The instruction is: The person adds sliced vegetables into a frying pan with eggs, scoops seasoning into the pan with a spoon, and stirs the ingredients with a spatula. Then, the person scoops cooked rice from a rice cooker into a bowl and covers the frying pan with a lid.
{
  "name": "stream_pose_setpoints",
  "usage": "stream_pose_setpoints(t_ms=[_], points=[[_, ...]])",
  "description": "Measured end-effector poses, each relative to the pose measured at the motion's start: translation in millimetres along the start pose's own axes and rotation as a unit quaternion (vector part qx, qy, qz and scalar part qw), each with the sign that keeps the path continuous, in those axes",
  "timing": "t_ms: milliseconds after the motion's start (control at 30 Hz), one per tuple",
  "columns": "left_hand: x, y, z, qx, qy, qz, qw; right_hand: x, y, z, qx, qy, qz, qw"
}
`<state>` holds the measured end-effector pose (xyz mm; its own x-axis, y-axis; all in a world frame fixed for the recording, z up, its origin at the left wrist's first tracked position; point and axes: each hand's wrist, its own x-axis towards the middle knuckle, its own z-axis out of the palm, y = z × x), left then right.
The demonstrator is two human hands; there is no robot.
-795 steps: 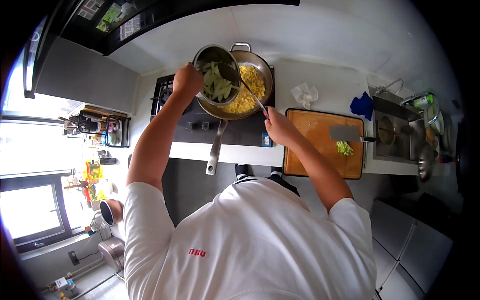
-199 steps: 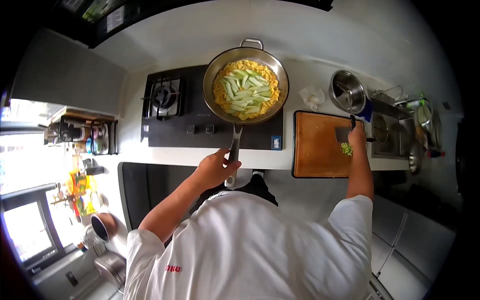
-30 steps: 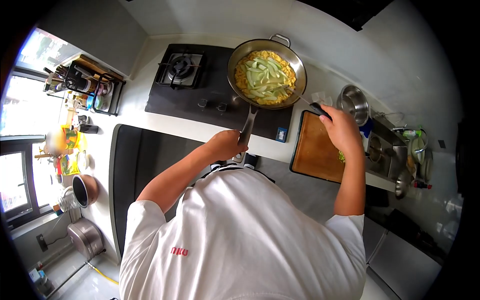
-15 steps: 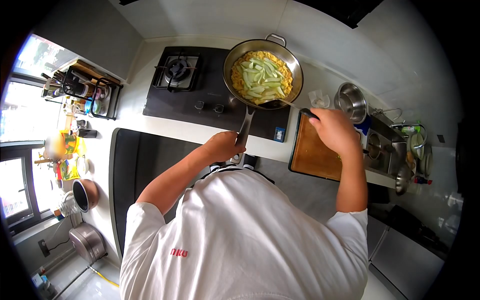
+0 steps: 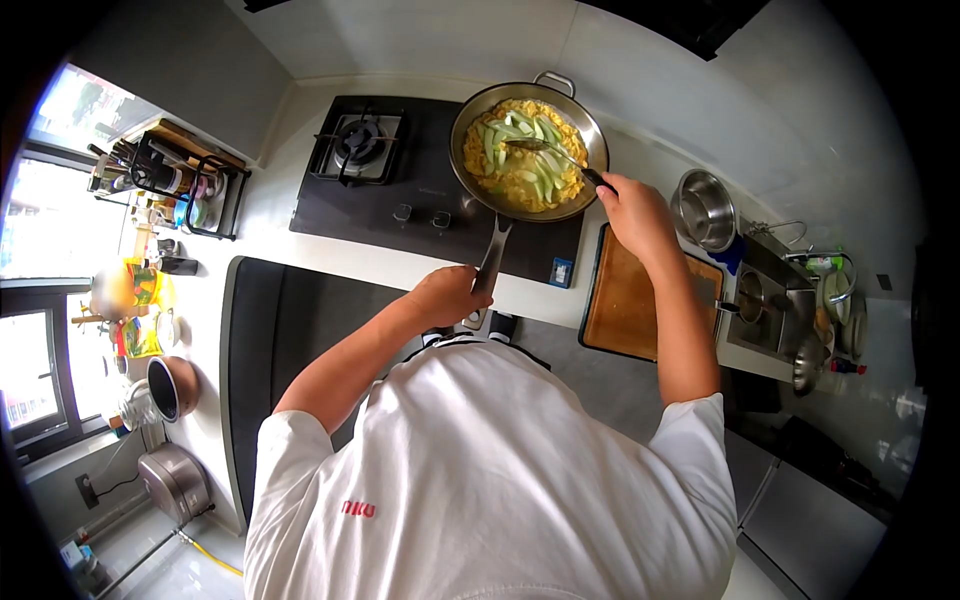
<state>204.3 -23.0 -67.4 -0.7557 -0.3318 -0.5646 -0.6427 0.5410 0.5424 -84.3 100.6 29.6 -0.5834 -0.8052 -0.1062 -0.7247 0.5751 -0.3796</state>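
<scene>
Inside the left hand's (image 5: 450, 293) closed grip is the pan handle (image 5: 493, 254), the sensible hold for a wide pan (image 5: 461, 152) that looks stiff and heavy; this forearm angles inward. Ahead of that grip, in the pan, the egg (image 5: 489, 181) looks soft, the green slices (image 5: 545, 186) slippery. The right hand (image 5: 638, 214) clasps the dark end of the spoon (image 5: 529, 145), its arm stretched forward.

Left of the pan (image 5: 597, 140), there's a gap over the cooktop (image 5: 425, 180) before the burner grate (image 5: 358, 140); right hand (image 5: 637, 215) blocks its right, handle (image 5: 493, 255) and left hand (image 5: 448, 294) its front.
</scene>
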Motion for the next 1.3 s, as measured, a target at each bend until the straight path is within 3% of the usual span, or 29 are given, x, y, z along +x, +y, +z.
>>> stream_pose_setpoints(t_ms=[167,300,500,600,733,833,933,967,1167,1300], points=[[-1,0,1,-0.018,0.006,-0.004,1.0,6,18,16,0.027,0.057,-0.005,0.998],[-5,12,-10,-0.036,-0.024,-0.032,0.999,0,17,28,-0.05,0.032,-0.003,0.998],[1,1,-1,-0.024,0.003,0.003,1.0,-16,22,5,-0.026,-0.056,0.005,0.998],[2,-3,1,-0.016,0.014,0.015,1.0,-11,52,-1,0.021,0.06,-0.041,0.997],[-1,2,-3,-0.02,0.003,0.013,1.0,10,68,14,0.027,0.092,0.035,0.995],[0,-1,0,-0.013,0.006,0.02,1.0,26,110,58,0.035,0.113,0.026,0.993],[-1,-1,0,-0.018,0.007,0.012,1.0,16,101,73,0.269,0.02,0.097,0.958],[-1,-1,0,-0.017,0.007,0.015,1.0,9,91,67,0.287,-0.015,0.129,0.949],[-2,3,-3,-0.023,0.002,0.007,1.0,15,82,36,0.178,-0.009,0.026,0.984],[-3,3,-2,-0.026,-0.001,-0.009,1.0,38,82,54,0.052,0.103,-0.028,0.993]])
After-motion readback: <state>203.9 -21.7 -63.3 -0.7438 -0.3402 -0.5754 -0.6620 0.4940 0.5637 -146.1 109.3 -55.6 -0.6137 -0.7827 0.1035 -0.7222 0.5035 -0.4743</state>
